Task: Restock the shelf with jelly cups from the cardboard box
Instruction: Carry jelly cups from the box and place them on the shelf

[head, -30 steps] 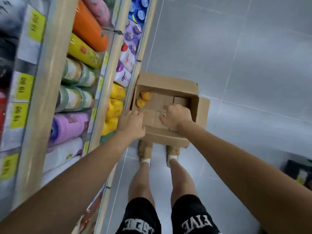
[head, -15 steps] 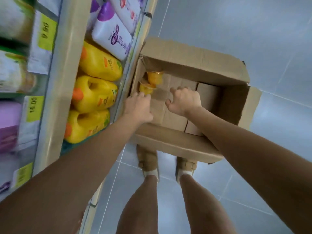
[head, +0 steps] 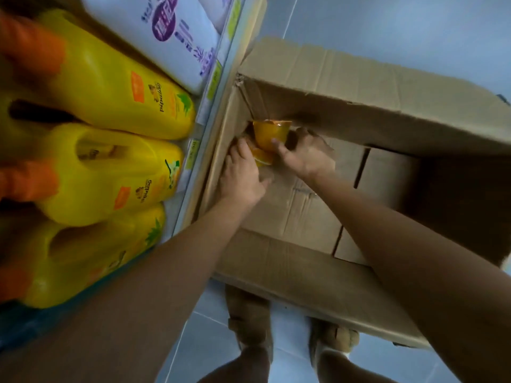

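Underfoot, a pale grey-blue tiled floor (head: 387, 37) with thin grout lines. At the left, a shelf (head: 213, 106) with small price tags along its front edge. On the floor, pressed against that front edge, one open cardboard box (head: 359, 87) with its flaps up and creased brown board at the bottom.

Counted in the box: two jelly cups, both orange, both in the far left corner next to the shelf. Upper jelly cup (head: 271, 134) tilted, rim towards the far wall. Lower jelly cup (head: 261, 158) just beneath it and touching it, partly hidden by fingers.

Two hands down in that corner. Right hand (head: 304, 156): grip closed around the upper jelly cup, thumb across its side, fingers behind. Left hand (head: 240, 175): grip curled onto the lower jelly cup, palm close to the box's left wall.

Counted on the shelf: three yellow jugs (head: 119, 87) lying in a row, with orange caps blurred at the left edge of view. One white and purple pack (head: 166, 31) beyond them.

Counted below the box's near edge: two tan shoes (head: 250, 322) on the floor, with bare shins above.
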`<state>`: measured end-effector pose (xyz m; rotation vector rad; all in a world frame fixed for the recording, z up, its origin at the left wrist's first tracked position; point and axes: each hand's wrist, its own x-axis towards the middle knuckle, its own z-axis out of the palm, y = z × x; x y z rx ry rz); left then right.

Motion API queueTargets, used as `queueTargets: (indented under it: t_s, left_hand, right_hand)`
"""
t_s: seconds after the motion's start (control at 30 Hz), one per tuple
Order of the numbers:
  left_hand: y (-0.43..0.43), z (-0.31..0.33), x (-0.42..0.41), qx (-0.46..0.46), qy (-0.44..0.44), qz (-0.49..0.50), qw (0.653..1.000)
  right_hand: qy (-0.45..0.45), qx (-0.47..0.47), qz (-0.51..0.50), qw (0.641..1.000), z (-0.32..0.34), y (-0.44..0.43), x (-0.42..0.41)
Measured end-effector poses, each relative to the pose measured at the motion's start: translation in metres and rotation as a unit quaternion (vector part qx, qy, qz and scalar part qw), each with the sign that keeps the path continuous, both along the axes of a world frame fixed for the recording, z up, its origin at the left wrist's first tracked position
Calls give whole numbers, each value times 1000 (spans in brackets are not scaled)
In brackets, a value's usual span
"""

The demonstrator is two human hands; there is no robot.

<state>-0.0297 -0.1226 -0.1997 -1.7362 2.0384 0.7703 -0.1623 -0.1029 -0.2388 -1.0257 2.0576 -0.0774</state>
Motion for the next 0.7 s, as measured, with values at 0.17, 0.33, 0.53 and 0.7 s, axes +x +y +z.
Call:
queueTargets:
  t_s: [0.17, 0.33, 0.53, 0.7]
  left_hand:
    - [2, -24, 6, -60, 57, 2, 997]
    - [2, -36, 12, -28, 79, 33, 996]
    - [4, -29, 7, 6, 60, 49, 997]
    - [29, 12, 9, 55, 48, 44, 996]
  right_hand:
    - [-34, -16, -68, 997, -17, -19, 8]
    - [-81, -37, -126, 988, -19, -23, 10]
    - [-120, -49, -185, 974, -7, -2, 3]
    - [-126, -17, -198, 972, 34, 43, -10]
